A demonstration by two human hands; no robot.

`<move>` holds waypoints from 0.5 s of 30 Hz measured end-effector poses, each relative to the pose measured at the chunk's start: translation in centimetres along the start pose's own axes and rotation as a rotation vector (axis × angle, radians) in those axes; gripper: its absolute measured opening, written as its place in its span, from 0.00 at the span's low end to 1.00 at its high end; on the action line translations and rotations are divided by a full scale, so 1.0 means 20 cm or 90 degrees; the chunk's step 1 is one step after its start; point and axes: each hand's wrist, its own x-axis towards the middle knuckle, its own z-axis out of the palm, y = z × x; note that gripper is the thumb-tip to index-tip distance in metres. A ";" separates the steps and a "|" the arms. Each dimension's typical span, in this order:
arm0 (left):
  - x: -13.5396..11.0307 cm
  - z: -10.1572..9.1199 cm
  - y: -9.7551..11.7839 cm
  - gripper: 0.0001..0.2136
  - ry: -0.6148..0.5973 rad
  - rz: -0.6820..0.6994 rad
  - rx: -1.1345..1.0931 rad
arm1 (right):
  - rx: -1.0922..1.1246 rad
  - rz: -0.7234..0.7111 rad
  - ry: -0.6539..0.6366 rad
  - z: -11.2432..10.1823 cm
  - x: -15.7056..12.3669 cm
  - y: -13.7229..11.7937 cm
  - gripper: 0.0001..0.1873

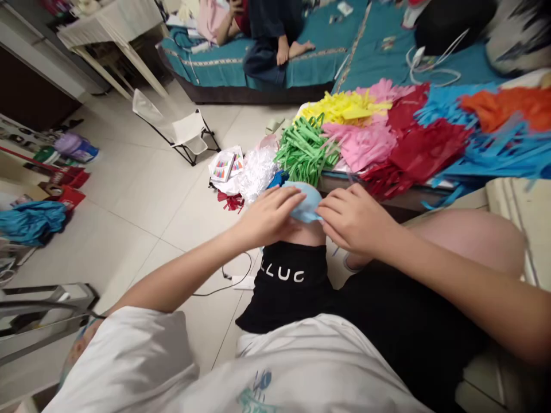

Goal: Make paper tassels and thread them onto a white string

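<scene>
A light blue sheet (306, 203), probably tissue paper, lies curved over my bare knee. My left hand (273, 213) holds its left side, fingers bent over the top and the thumb lower down. At the right edge, my right hand (355, 221) pinches the sheet between thumb and fingers. Just beyond the knee are fringed paper bundles: green (303, 148), white (258, 172), pink (359, 143) and dark red (424, 152). The underside of the sheet is hidden.
Yellow (340, 108), orange (508, 108) and blue (503, 152) fringes line the low surface at right. A folding chair (189, 132) stands on the tiled floor. Another person's feet (293, 50) rest on the teal bed (318, 66). A black cable (224, 287) lies left of my leg.
</scene>
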 end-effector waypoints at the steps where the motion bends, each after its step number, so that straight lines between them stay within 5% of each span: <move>1: 0.00 0.06 0.02 0.26 0.037 0.011 0.029 | -0.012 -0.003 0.004 0.00 -0.02 0.00 0.14; 6: -0.01 0.15 -0.01 0.17 0.155 0.071 0.120 | -0.063 0.040 -0.014 -0.05 -0.03 -0.03 0.08; 9: -0.01 0.12 -0.01 0.12 0.208 0.094 0.175 | -0.087 0.078 -0.008 -0.05 0.00 -0.10 0.17; 15: -0.04 0.09 0.05 0.10 0.199 0.101 0.225 | -0.085 0.032 0.068 0.06 0.02 -0.21 0.09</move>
